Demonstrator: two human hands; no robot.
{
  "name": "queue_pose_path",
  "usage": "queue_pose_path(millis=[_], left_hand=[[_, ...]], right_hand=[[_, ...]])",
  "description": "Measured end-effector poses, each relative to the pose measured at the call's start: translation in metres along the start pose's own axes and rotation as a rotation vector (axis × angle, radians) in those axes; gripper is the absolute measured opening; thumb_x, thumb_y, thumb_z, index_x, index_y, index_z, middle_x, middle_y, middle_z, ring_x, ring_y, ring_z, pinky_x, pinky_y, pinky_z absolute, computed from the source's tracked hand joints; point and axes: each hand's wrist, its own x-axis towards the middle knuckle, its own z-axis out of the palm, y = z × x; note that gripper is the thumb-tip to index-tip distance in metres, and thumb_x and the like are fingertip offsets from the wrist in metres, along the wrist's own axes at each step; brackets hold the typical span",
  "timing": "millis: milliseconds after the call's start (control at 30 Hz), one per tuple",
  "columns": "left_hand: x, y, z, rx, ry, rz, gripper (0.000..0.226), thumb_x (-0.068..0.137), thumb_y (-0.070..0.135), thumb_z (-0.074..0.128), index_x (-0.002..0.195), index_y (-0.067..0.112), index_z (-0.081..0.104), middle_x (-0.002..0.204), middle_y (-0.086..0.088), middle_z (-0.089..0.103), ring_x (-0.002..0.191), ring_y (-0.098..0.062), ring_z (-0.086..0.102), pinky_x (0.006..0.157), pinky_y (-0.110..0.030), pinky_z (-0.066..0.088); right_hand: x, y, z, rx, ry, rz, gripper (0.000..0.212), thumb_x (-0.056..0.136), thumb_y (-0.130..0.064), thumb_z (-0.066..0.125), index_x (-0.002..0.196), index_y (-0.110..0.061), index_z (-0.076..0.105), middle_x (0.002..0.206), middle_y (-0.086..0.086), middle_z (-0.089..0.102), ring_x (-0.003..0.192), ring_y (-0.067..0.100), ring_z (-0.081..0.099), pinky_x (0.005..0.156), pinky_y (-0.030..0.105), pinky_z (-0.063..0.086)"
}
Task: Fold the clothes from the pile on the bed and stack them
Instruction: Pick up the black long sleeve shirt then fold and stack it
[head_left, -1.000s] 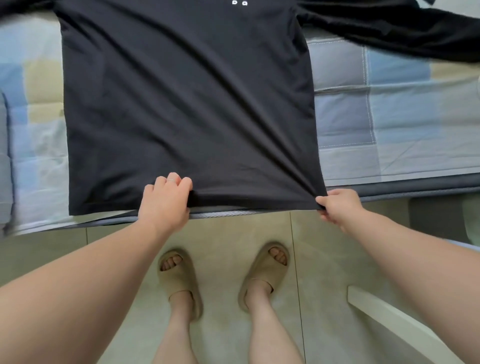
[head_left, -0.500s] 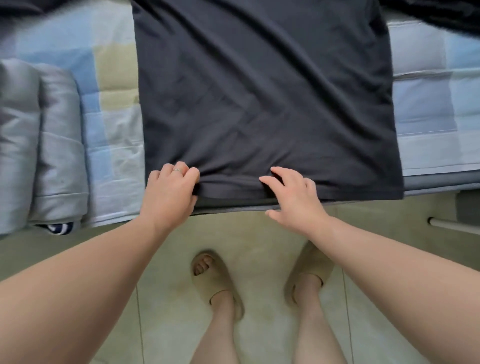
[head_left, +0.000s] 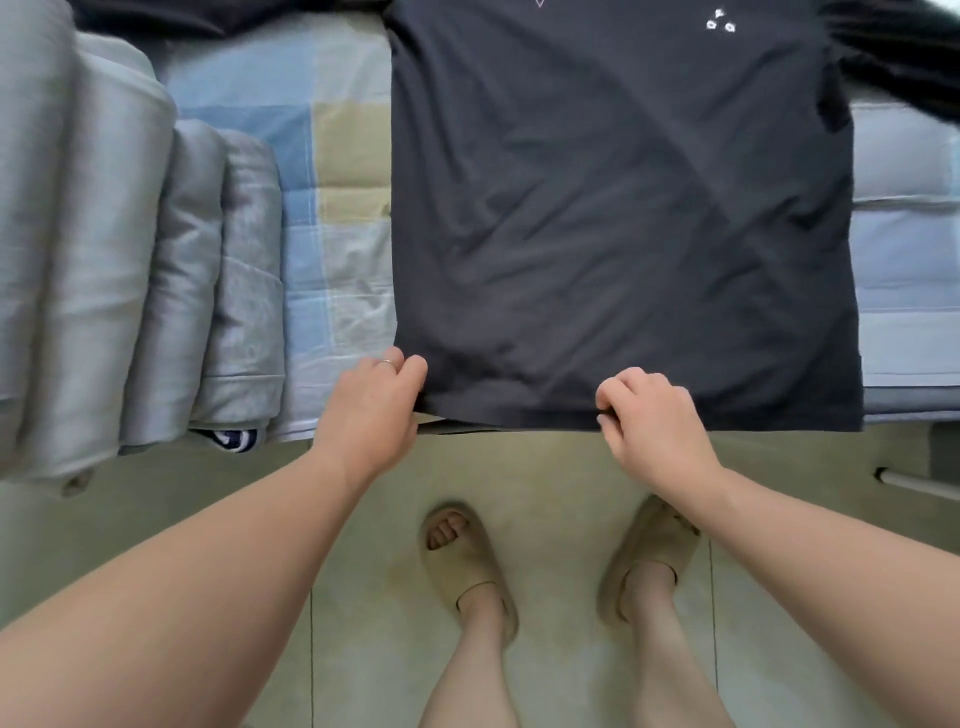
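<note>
Black shirt (head_left: 623, 234) lies flat on the checked bedsheet (head_left: 337, 208); my left hand (head_left: 371, 410) grips its hem corner, my right hand (head_left: 654, 421) pinches the hem's middle.

Folded grey bedding (head_left: 130, 260) is banked high along the bed's left side, a wall there. Between it and the black shirt (head_left: 623, 234) runs a strip of bare checked sheet (head_left: 337, 249), passable. The left hand (head_left: 371, 410) grips the shirt's corner at the strip's near end. Right of the shirt is a narrower bare strip, with a dark sleeve (head_left: 893, 57) crossing its far end. The right hand (head_left: 654, 421) pinches the hem midway. The tiled floor (head_left: 545, 467) lies open below the bed edge. A white bar (head_left: 914, 483) juts in at low right.
</note>
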Motion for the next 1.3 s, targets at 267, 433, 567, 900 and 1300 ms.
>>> queue_pose_path(millis=[267,433,567,900,1300], left_hand=[[-0.004,-0.012,0.000,-0.009,-0.063,-0.024,0.020,0.079,0.004,0.052,0.088,0.015,0.038,0.083,-0.003,0.047,0.073,-0.031,0.041,0.061,-0.039,0.031],[-0.020,-0.006,0.007,0.098,-0.162,-0.093,0.024,0.082,0.001,0.049,0.087,0.018,0.033,0.081,0.000,0.048,0.073,-0.029,0.046,0.060,-0.037,0.034],[-0.020,0.005,-0.007,0.168,-0.293,-0.160,0.017,0.089,0.005,0.045,0.091,0.021,0.039,0.088,0.001,0.049,0.077,-0.027,0.046,0.066,-0.036,0.034],[0.019,0.097,-0.067,0.045,-0.134,-0.045,0.039,0.095,0.038,0.050,0.132,0.026,0.052,0.139,0.003,0.051,0.131,-0.025,0.041,0.101,-0.040,0.038],[0.200,0.313,-0.113,0.076,-0.166,0.064,0.045,0.100,0.040,0.045,0.144,0.028,0.042,0.150,0.006,0.041,0.139,-0.022,0.036,0.107,-0.038,0.037]], right_hand=[[0.020,-0.038,0.017,-0.175,-0.147,-0.117,0.027,0.072,-0.006,0.072,0.093,-0.019,0.060,0.091,0.001,0.054,0.075,0.027,0.048,0.060,0.034,0.032],[0.019,-0.052,0.015,-0.190,-0.245,-0.122,0.023,0.086,-0.008,0.060,0.081,-0.024,0.044,0.077,-0.004,0.039,0.069,0.024,0.035,0.061,0.034,0.026],[0.014,-0.055,-0.003,-0.107,-0.377,-0.059,0.010,0.098,-0.021,0.045,0.104,-0.022,0.053,0.101,-0.002,0.050,0.093,0.025,0.049,0.073,0.036,0.036],[0.024,0.006,-0.101,0.019,-0.193,-0.011,0.053,0.096,-0.030,0.056,0.147,-0.023,0.045,0.153,0.003,0.039,0.138,0.027,0.039,0.105,0.043,0.037],[0.067,0.286,-0.200,0.155,-0.215,0.314,0.049,0.100,-0.030,0.050,0.147,-0.025,0.041,0.150,0.000,0.042,0.135,0.026,0.041,0.107,0.042,0.037]])
